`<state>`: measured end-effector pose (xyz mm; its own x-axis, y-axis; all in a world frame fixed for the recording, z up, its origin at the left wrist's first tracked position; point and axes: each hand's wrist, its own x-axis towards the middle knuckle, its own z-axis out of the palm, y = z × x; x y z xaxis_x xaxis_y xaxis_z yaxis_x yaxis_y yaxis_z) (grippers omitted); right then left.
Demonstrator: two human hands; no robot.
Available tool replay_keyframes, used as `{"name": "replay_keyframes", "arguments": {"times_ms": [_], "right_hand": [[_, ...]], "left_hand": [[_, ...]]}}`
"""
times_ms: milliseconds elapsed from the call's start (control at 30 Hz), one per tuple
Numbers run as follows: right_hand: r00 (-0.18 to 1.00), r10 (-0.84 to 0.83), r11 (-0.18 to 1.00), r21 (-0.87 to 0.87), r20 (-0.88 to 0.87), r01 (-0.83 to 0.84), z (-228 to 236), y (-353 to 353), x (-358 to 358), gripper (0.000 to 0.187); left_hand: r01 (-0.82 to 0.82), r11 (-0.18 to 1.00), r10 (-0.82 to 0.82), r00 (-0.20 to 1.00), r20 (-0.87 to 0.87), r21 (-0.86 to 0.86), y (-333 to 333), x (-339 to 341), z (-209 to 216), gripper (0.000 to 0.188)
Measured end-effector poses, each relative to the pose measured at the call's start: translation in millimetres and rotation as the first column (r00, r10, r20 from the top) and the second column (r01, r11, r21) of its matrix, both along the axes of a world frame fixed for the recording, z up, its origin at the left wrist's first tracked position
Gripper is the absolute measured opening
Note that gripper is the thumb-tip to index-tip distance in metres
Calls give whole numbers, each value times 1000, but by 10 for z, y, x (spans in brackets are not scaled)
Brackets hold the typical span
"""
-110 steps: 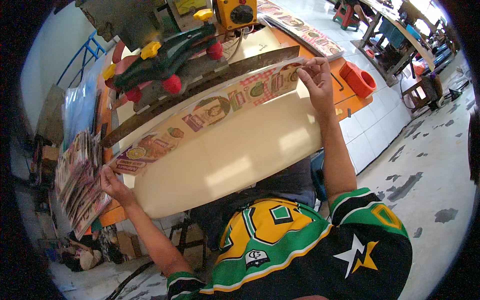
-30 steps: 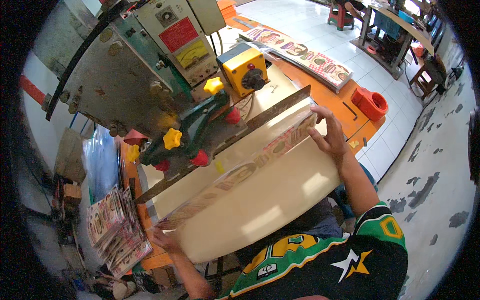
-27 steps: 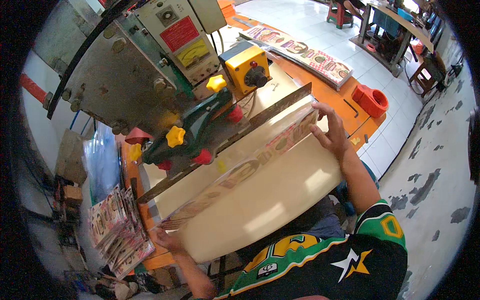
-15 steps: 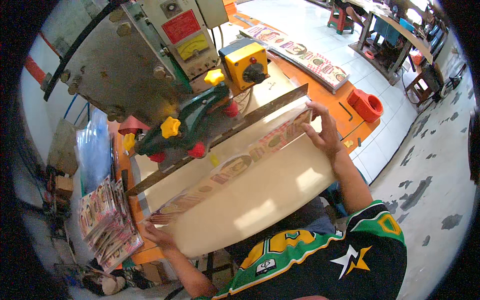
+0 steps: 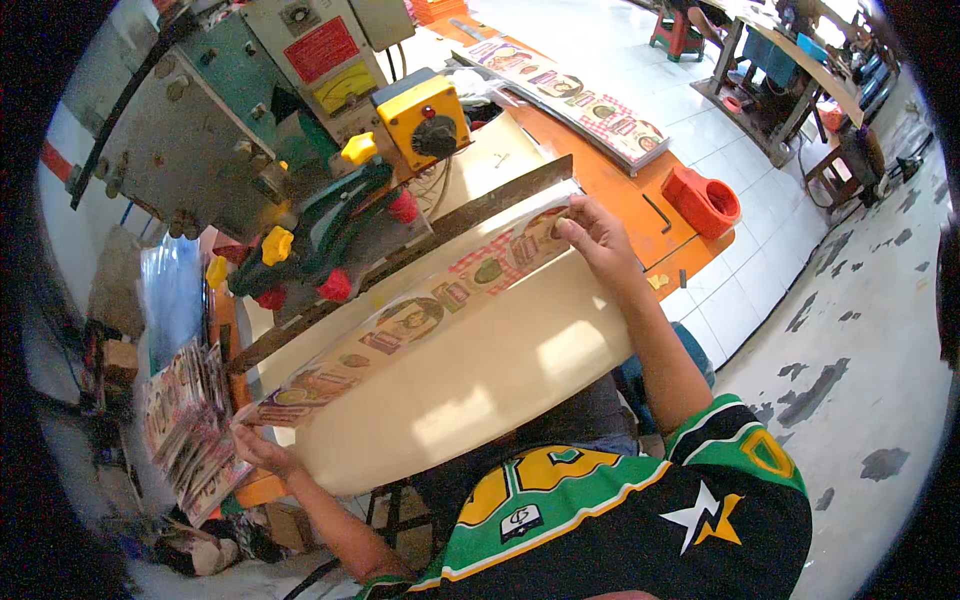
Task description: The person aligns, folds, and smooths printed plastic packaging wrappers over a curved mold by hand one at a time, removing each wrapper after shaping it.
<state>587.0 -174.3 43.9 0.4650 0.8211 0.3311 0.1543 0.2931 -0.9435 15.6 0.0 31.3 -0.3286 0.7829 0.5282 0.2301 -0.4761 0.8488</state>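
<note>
A long, narrow strip of glossy sheet printed with food pictures point(image 5: 410, 318) is stretched between my two hands over a curved cream board point(image 5: 470, 390). My left hand point(image 5: 262, 447) pinches its near-left end. At the far-right end, my right hand point(image 5: 598, 238) grips it between thumb and fingers. Just beyond the strip, a long dark metal bar point(image 5: 500, 207) runs alongside it. Above the bar stands a machine with a dark green bracket point(image 5: 340, 210), yellow star-shaped knobs point(image 5: 277, 245) and red knobs point(image 5: 333, 284).
A yellow control box with a black dial point(image 5: 432, 135) sits on the machine's right. Printed strips lie stacked point(image 5: 570, 95) on the orange table point(image 5: 600, 172), near a red ring-shaped holder point(image 5: 700, 200) and a hex key point(image 5: 657, 213). Several printed packs point(image 5: 185, 430) are piled at left.
The whole view has shifted, with the machine, board and hands now farther left in the picture. The strip's printed face shows more fully. Both hands keep their hold on its ends.
</note>
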Motion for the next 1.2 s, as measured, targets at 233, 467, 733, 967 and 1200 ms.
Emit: {"name": "replay_keyframes", "arguments": {"times_ms": [233,467,733,967,1200], "right_hand": [[984,129,992,22,-123,-127,-43,-15,60,37],[956,223,975,63,-191,-214,41,-27,-10,41],[933,266,963,23,-241,-268,21,-24,17,37],[967,211,975,-38,-142,-219,-101,-7,66,36],[973,199,978,-44,-117,-205,3,-48,21,35]], "left_hand": [[-157,927,225,959,-171,339,-429,794,740,42],[602,795,-355,569,-742,81,-890,2495,1328,24],[712,687,-444,255,-859,-144,-833,3918,1398,31],[649,665,-625,214,-751,-369,-803,4320,1305,27],[695,664,-583,250,-773,-276,-887,4432,1270,20]]}}
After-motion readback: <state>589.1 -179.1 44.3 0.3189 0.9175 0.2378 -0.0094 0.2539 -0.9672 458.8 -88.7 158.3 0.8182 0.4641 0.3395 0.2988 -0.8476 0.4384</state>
